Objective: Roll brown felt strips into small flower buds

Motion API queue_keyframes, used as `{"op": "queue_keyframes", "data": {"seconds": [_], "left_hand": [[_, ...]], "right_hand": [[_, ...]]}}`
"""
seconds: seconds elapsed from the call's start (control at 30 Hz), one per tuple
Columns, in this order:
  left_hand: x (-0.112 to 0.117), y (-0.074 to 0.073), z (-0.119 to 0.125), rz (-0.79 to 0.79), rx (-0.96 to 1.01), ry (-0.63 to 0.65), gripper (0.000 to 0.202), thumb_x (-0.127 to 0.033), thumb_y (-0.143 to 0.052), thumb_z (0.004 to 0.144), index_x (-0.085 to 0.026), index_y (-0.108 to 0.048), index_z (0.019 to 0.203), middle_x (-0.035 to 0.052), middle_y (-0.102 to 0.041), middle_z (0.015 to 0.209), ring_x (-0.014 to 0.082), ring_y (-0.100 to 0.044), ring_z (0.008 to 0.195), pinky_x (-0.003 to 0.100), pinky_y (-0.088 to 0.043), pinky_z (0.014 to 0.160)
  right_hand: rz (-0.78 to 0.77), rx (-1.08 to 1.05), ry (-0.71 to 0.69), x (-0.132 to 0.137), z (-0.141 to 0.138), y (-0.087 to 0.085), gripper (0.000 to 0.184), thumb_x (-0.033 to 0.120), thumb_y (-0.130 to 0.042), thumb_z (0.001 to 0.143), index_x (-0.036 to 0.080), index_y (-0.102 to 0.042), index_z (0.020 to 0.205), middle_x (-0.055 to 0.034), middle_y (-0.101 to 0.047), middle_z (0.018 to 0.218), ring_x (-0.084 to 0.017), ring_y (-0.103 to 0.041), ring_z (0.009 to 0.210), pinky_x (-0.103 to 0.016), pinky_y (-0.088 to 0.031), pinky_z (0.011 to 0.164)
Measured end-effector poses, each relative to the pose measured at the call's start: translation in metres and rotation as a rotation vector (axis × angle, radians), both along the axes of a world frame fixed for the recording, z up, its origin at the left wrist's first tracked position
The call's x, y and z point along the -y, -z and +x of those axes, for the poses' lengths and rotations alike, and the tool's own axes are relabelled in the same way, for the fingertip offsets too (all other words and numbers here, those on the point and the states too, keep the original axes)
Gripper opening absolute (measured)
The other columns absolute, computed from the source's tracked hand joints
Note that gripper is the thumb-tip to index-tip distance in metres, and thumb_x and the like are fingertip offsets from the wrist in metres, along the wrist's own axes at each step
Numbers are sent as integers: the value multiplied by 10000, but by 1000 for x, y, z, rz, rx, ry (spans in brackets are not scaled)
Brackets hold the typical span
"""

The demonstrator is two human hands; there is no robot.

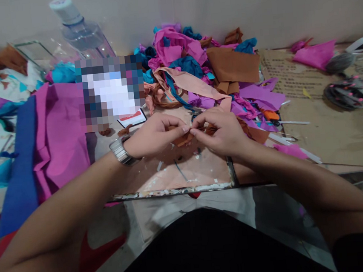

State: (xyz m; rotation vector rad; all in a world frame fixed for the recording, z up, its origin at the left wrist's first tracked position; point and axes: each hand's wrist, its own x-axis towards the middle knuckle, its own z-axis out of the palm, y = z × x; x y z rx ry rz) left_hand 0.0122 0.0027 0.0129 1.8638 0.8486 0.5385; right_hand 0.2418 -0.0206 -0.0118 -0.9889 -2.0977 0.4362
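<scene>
My left hand (154, 135) and my right hand (221, 130) meet over the middle of the work board (174, 191). Both pinch a small crumpled piece of brown crepe paper (183, 140) between fingertips and thumbs. A metal watch (121, 151) sits on my left wrist. Just behind the hands lies a big heap of crepe paper scraps (190, 62) in pink, purple, blue, brown and peach.
Folded magenta and blue sheets (50, 140) lie at the left. A clear plastic bottle (81, 32) stands at the back left. Cardboard (322, 126) covers the right side, with a dark coil (346, 92) and thin white sticks (292, 122) on it. A wall closes the back.
</scene>
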Motion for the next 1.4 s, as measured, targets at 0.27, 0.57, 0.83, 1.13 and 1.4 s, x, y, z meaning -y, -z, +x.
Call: {"op": "queue_keyframes", "data": {"seconds": [0.27, 0.57, 0.83, 1.13, 1.4], "left_hand": [[2, 0, 1, -56, -5, -2, 392, -496, -676, 952, -126, -793, 899, 51, -742, 757, 119, -637, 623, 201, -444, 546], [2, -2, 0, -265, 91, 55, 228, -364, -705, 951, -158, -787, 899, 76, -804, 864, 164, -763, 769, 254, -614, 715], [1, -3, -1, -319, 161, 63, 228, -365, -742, 931, -150, -784, 869, 95, -805, 833, 184, -783, 742, 284, -651, 704], [0, -4, 1, -407, 159, 41, 341, -451, -725, 938, -150, -752, 781, 90, -777, 782, 158, -736, 684, 284, -629, 691], [1, -7, 0, -443, 116, 5, 295, -409, -707, 939, -141, -746, 822, 82, -761, 797, 146, -712, 703, 274, -599, 710]], "right_hand": [[31, -9, 6, -1, 0, -1, 54, 263, -726, 910, 219, -757, 907, -4, -757, 825, -183, -650, 765, -341, -437, 810], [170, 46, -16, -2, 2, 3, 80, 283, -686, 958, 229, -744, 969, -9, -775, 850, -195, -672, 793, -397, -423, 879], [311, 170, -87, -4, 6, 4, 65, 257, -645, 990, 246, -705, 1014, 13, -796, 922, -180, -693, 853, -434, -392, 979], [433, 192, -127, -6, 8, 4, 74, 249, -630, 997, 278, -680, 1044, 19, -783, 940, -179, -677, 846, -457, -394, 979], [373, 177, -113, -5, 6, 2, 79, 259, -628, 994, 254, -705, 1009, 0, -789, 910, -183, -681, 840, -444, -392, 959]]}}
